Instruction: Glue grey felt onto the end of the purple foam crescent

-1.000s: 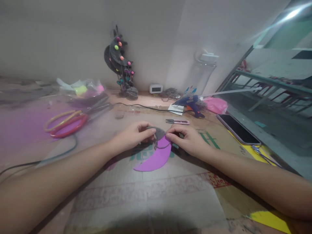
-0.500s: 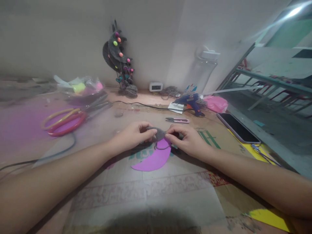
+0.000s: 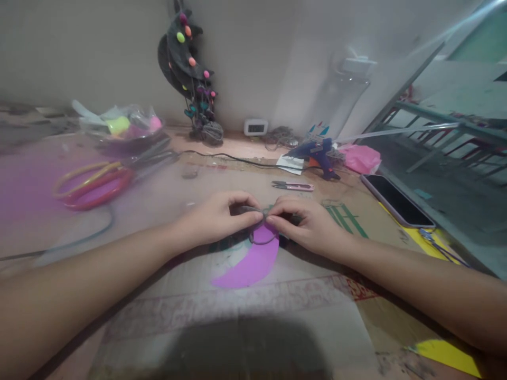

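A purple crescent-shaped cutout (image 3: 249,266) lies in front of me, its upper end reaching up between my fingertips. Dark grey cord (image 3: 264,243) hangs in a loop across that end. My left hand (image 3: 227,216) pinches dark grey material at the crescent's tip, mostly hidden by the fingers. Close against it, fingertips nearly touching, my right hand (image 3: 304,221) is closed in a pinch on the grey cord there. Just beyond the hands lie small thread snips (image 3: 293,186) with a pink handle.
Large red-and-yellow-handled scissors (image 3: 95,184) lie left, near a plastic bag (image 3: 122,126) of bright pieces. Dark crescents with coloured pompoms (image 3: 186,63) hang at the wall. A small digital clock (image 3: 255,127), blue glue gun (image 3: 317,155), pink bag (image 3: 361,158) and phone (image 3: 398,200) stand or lie behind and right.
The view has tilted down and shifted slightly. My fingertips have come closer together over the crescent's tip, covering the grey material that showed between them before.
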Demonstrator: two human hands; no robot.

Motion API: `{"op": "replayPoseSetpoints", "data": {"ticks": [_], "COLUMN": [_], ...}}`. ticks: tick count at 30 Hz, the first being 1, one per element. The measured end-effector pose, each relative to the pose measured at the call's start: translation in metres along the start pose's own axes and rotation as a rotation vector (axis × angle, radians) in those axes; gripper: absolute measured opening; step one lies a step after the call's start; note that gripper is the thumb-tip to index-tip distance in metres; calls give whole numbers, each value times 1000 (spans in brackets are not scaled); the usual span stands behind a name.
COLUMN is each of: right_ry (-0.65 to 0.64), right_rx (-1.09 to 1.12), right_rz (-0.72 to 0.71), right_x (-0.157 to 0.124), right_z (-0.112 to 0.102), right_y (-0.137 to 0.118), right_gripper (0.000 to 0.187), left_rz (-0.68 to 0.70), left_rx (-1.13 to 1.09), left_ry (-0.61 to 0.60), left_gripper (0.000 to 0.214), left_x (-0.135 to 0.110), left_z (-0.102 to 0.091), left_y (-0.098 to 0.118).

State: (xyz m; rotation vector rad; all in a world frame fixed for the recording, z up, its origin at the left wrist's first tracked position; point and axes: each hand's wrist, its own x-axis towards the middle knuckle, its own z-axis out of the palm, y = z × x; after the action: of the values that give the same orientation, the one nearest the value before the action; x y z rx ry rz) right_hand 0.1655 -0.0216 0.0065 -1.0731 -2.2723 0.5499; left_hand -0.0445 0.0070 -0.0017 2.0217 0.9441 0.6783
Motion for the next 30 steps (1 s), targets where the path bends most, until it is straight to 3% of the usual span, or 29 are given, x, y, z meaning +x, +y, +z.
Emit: {"op": "replayPoseSetpoints", "data": {"ticks": [10, 22, 30], "right_ry": [8, 18, 15], "right_rx": [67, 98, 115], "right_rz": [134, 59, 69], "right_x": [-1, -2, -2], "right_z": [-5, -6, -4], "right_y": [-2, -4, -3], "right_gripper": [17, 17, 16], "left_rz": [-153, -207, -215], "left_rx": [-104, -307, -375], "left_ry": [-79, -214, -188], "left_gripper": [27, 26, 27], "left_x": [1, 2, 2], "left_z": [-4, -11, -9], "left_y": [-2, 1, -1]}}
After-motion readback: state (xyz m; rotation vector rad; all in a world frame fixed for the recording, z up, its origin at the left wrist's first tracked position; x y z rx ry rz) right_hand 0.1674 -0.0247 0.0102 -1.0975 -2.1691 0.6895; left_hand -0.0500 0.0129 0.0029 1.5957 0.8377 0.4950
